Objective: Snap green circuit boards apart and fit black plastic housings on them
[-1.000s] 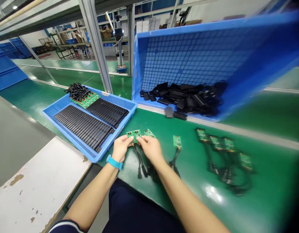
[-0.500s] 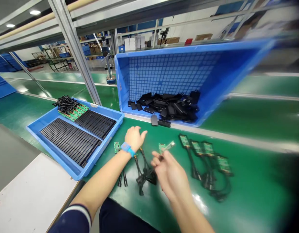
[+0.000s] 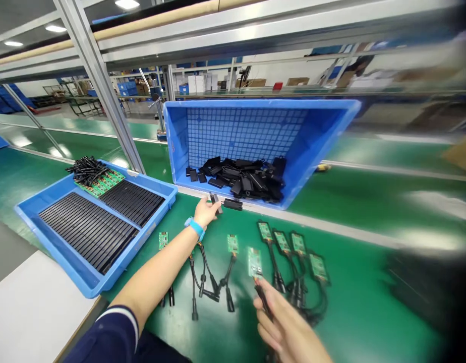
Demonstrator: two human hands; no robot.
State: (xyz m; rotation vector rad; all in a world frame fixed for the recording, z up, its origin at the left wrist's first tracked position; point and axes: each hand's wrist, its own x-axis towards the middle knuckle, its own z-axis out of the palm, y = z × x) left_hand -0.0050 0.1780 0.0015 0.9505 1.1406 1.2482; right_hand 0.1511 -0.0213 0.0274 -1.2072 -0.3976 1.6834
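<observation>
My left hand (image 3: 206, 212), with a blue band on its wrist, is closed around a small black plastic case (image 3: 214, 198) in front of the blue crate. In my right hand (image 3: 278, 317) is the black cable of a green circuit board (image 3: 254, 261); the board points up and is slightly blurred. Left of it, another circuit board (image 3: 232, 244) with a black cable lies on the green table. Several circuit boards in black cases (image 3: 297, 244), cables attached, lie to the right. One more board (image 3: 163, 240) lies left of my left forearm.
A blue crate (image 3: 261, 104) lying on its side holds many black cases (image 3: 251, 179). Another black case (image 3: 233, 204) lies at its front edge. The blue tray (image 3: 119, 275) at left carries rows of black strips, circuit boards and bundled cables. A metal post (image 3: 100, 85) rises behind it.
My left hand has reached forward to the black case and closed on it. My right hand has brought a circuit board up by its cable. The camera view has shifted right.
</observation>
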